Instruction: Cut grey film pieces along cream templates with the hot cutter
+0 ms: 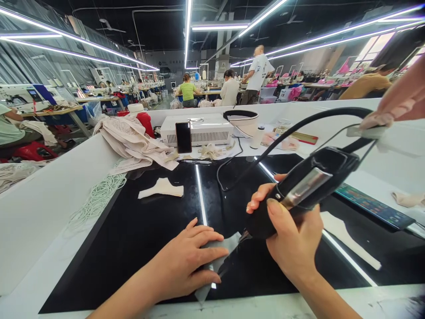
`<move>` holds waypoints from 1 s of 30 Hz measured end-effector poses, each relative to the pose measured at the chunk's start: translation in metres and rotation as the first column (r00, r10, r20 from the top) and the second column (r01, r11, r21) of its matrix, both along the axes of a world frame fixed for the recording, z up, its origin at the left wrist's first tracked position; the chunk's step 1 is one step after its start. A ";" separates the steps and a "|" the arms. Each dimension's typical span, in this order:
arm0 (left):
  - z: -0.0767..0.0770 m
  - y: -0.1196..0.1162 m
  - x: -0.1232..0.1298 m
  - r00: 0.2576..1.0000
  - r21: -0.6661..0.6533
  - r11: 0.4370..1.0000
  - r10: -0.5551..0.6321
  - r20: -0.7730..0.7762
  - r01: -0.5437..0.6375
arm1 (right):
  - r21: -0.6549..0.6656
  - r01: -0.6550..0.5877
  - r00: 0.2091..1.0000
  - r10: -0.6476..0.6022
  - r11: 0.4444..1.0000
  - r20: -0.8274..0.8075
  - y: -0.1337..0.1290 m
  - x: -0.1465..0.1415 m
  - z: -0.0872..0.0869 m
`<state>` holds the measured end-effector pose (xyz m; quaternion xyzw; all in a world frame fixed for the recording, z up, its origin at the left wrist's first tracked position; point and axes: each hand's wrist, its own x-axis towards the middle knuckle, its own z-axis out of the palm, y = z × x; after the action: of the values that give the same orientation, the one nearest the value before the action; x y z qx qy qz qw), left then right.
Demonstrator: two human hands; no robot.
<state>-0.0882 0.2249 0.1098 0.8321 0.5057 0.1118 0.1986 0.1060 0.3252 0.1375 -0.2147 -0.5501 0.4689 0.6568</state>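
Note:
My left hand (195, 252) lies flat with its fingers spread, pressing a thin grey translucent piece (231, 243) against the black glossy board (133, 266). Wrapped around the black body of a corded handheld cutter (305, 181) is my right hand (295, 235). The cutter tilts down to the left, and its narrow metal tip meets the upper right end of the grey piece. A pale cut fabric piece (161, 188) lies on the board at the upper left. Another white piece (348, 239) rests right of my right hand.
A cable (299, 126) arches from the cutter. Another person's hand (401, 99), blurred, is at upper right near it. Behind the board are a white vented box (212, 128), a phone (183, 137) and heaped beige fabric (133, 141). A tablet-like screen (375, 206) lies right; tangled pale cord (99, 195) left.

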 end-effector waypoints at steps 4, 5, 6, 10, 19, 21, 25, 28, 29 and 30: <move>0.001 -0.001 0.000 0.999 0.006 1.000 0.000 0.036 0.000 | 0.006 -0.002 1.000 0.002 1.000 0.015 0.002 0.000 -0.001; -0.001 -0.001 0.000 0.998 0.015 1.000 0.013 0.056 -0.014 | 0.004 -0.007 1.000 0.007 1.000 0.014 0.002 -0.001 -0.001; -0.003 -0.001 -0.001 0.996 0.032 0.999 0.041 0.082 -0.043 | 0.003 -0.011 1.000 0.010 1.000 0.012 0.003 -0.001 -0.001; -0.017 0.000 -0.005 0.947 0.146 0.945 0.265 0.182 -0.292 | 0.016 -0.009 1.000 0.009 1.000 0.017 0.002 0.000 0.001; -0.028 0.005 -0.006 0.896 0.110 0.912 0.357 0.263 -0.395 | 0.134 0.126 0.941 -0.161 0.983 0.296 0.006 0.013 0.013; -0.030 0.005 -0.007 0.891 0.095 0.915 0.353 0.287 -0.393 | 0.162 0.226 0.921 -0.265 0.961 0.285 0.006 0.017 0.013; -0.033 0.006 -0.006 0.871 0.087 0.916 0.338 0.356 -0.391 | 0.360 0.478 0.861 -0.508 0.801 -0.013 0.002 0.026 0.005; -0.030 0.005 -0.005 0.829 0.024 0.904 0.379 0.412 -0.426 | 0.607 0.177 0.865 -0.417 0.774 0.279 -0.006 0.028 -0.004; -0.028 0.005 -0.005 0.812 -0.011 0.897 0.404 0.421 -0.441 | 0.636 0.022 0.813 -0.385 0.771 0.438 -0.009 0.027 -0.006; -0.026 0.004 -0.004 0.796 -0.051 0.890 0.429 0.427 -0.453 | 0.634 -0.097 0.750 -0.362 0.767 0.553 -0.012 0.023 -0.009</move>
<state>-0.0926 0.2294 0.0837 0.6514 0.6261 0.3479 0.2504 0.1293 0.3134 0.1284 -0.1729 -0.8475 0.1032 0.4912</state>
